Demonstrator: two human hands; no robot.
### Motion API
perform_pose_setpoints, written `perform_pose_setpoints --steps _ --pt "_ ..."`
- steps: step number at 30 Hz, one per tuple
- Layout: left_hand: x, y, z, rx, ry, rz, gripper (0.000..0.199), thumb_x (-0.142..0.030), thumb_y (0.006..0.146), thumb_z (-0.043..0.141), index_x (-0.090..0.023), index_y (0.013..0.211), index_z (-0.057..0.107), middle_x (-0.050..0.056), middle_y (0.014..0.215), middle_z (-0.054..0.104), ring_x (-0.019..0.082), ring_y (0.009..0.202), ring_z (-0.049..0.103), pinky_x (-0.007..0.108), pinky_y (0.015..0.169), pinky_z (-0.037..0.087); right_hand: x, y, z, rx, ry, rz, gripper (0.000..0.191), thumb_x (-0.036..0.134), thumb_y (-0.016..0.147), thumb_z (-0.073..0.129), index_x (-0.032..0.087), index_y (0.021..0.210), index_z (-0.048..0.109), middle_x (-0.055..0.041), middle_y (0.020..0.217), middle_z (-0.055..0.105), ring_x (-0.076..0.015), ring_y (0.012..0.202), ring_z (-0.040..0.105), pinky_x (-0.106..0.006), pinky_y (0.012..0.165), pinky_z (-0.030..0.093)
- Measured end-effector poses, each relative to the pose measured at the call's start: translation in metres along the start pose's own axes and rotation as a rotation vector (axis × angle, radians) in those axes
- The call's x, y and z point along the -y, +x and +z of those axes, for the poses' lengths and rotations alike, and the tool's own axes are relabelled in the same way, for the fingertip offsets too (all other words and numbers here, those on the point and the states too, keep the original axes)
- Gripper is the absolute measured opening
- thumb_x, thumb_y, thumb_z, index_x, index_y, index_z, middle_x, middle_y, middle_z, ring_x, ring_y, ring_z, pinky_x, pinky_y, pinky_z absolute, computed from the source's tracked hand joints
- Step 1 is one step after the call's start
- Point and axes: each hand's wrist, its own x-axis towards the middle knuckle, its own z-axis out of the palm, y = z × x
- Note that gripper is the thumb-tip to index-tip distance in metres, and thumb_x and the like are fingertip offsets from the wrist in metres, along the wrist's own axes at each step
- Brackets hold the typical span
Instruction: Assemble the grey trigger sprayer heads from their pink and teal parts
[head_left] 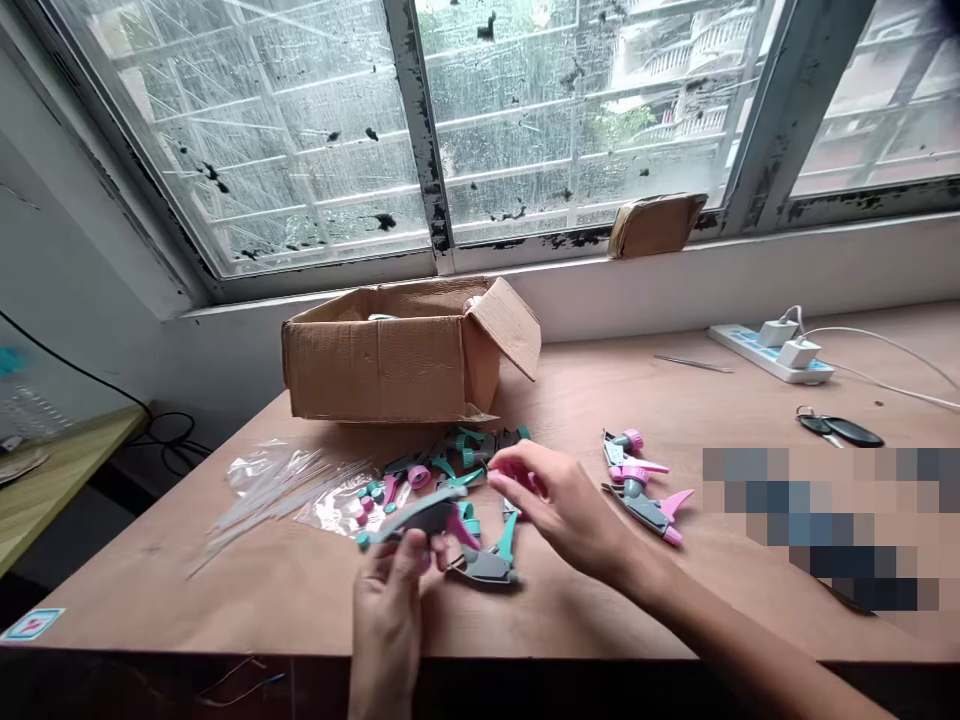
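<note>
My left hand (391, 595) is closed around a grey trigger spray head (429, 514) with a pink trigger and a teal tip, tilted above the table. My right hand (551, 500) hovers just to its right, thumb and forefinger pinched together; whatever they may hold is too small to make out. Just below the held piece lies a grey spray head with a teal trigger (486, 567). Behind it, several more teal, pink and grey spray heads (474, 450) are heaped. Small teal and pink caps (367, 503) sit on clear plastic to the left.
Clear thin tubes (289, 485) and plastic bags lie at left. An open cardboard box (375, 370) stands behind. Two pink-and-grey spray heads (643, 508) rest at right. Farther right are a power strip (772, 355), keys (844, 430) and a blurred-out patch. The table's front edge is near.
</note>
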Motion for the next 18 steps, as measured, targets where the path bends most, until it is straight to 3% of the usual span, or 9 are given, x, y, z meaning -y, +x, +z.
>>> perform_pose_setpoints --steps 3,7,12,18 --pt "0.012 -0.021 0.043 0.156 -0.021 -0.148 0.037 -0.044 0.076 0.085 -0.017 0.095 0.067 0.001 0.065 0.067 0.014 0.059 0.061 0.024 0.059 0.051 -0.003 -0.034 -0.024 -0.145 0.059 0.129 0.011 0.027 0.103 0.059 0.023 0.105 0.068 -0.0008 0.094 0.072 -0.0159 0.079 0.066 -0.026 0.069 0.05" --pt "0.03 -0.039 0.082 0.3 -0.064 -0.272 0.036 -0.05 0.083 0.076 -0.016 0.087 0.062 -0.002 0.057 0.06 0.01 0.047 0.051 0.02 0.049 0.038 -0.005 -0.083 -0.036 -0.284 0.004 0.233 0.014 0.03 0.102 0.059 0.026 0.109 0.071 -0.0021 0.099 0.074 -0.0186 0.083 0.068 -0.027 0.068 0.052" --pt "0.048 -0.044 0.092 0.3 -0.046 -0.301 0.042 -0.052 0.081 0.08 -0.017 0.084 0.057 -0.009 0.057 0.042 0.003 0.047 0.033 0.016 0.05 0.028 -0.018 -0.119 -0.024 -0.45 0.211 0.324 0.016 0.034 0.1 0.063 0.027 0.112 0.071 -0.003 0.103 0.074 -0.018 0.085 0.071 -0.026 0.073 0.058" --pt "0.049 -0.042 0.089 0.367 0.027 -0.274 0.042 -0.054 0.083 0.077 -0.018 0.081 0.056 -0.008 0.058 0.043 0.004 0.046 0.029 0.018 0.046 0.022 -0.035 -0.123 -0.014 -0.398 0.381 0.364 0.019 0.038 0.096 0.069 0.027 0.11 0.074 -0.0071 0.105 0.073 -0.0216 0.086 0.07 -0.028 0.065 0.059"
